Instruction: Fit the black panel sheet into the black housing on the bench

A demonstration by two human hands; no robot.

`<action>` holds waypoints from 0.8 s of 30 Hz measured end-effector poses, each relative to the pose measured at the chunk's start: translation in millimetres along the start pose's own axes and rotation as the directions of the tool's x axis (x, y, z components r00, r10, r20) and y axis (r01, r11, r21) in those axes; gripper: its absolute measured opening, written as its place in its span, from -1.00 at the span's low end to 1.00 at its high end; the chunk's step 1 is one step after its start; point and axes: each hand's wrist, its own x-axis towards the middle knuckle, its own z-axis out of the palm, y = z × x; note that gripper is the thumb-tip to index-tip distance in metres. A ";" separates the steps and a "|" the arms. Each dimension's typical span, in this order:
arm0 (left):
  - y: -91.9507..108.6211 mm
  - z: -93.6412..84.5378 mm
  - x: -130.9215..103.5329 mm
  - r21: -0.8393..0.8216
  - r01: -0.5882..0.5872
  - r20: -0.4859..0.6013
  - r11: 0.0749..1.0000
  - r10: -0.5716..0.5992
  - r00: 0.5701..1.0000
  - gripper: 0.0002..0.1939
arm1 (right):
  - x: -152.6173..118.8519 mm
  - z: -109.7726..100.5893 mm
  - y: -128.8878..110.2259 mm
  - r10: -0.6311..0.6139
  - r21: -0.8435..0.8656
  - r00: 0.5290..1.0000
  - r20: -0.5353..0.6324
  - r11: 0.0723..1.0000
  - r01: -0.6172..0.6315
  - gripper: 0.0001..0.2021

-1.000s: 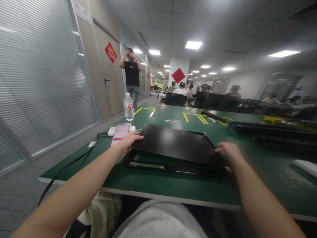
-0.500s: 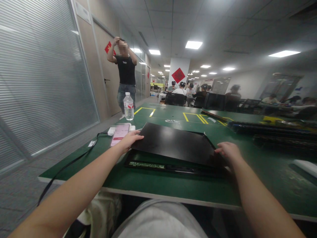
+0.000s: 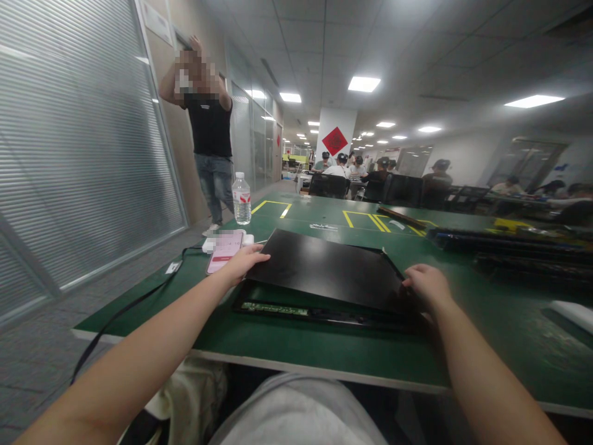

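Note:
A thin, glossy black screen panel [image 3: 324, 266] lies slightly tilted over a dark frame [image 3: 352, 318] on the green table. Its left edge is pinched in my left hand [image 3: 248, 261], thumb on top and fingers beneath. My right hand [image 3: 428, 287] is closed at the panel's right edge, fingertips curled against it; the frame's side runs close by there, partly hidden. Along the near side of the frame, a strip of green circuit board [image 3: 273, 308] shows below the panel. The rest of the frame's inside is covered.
A phone [image 3: 225, 252] and a water bottle [image 3: 241, 201] stand left of the panel. A black strap [image 3: 125, 312] hangs over the table's left edge. Dark long parts [image 3: 504, 241] and a white object [image 3: 574, 315] lie to the right. A person [image 3: 208, 130] stands beyond the table.
The person in the black shirt has come nearer and moved left, hands still raised to the head. My hands and the panel have hardly moved.

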 end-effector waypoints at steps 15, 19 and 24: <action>-0.9 0.7 1.8 0.022 -0.001 0.001 1.000 0.001 1.000 -0.55 | -2.8 -0.5 -3.8 -0.022 -0.028 1.000 0.000 0.999 0.022 -0.81; -1.4 0.4 2.1 0.037 -0.009 0.004 0.999 0.008 1.000 -0.55 | -5.6 -2.2 -7.4 -0.028 -0.052 1.000 0.005 0.998 0.028 -0.83; -2.9 -0.5 3.2 0.041 -0.010 0.001 0.999 0.010 1.000 -0.53 | -9.6 -4.6 -12.0 -0.025 -0.060 1.000 0.012 0.998 0.025 -0.85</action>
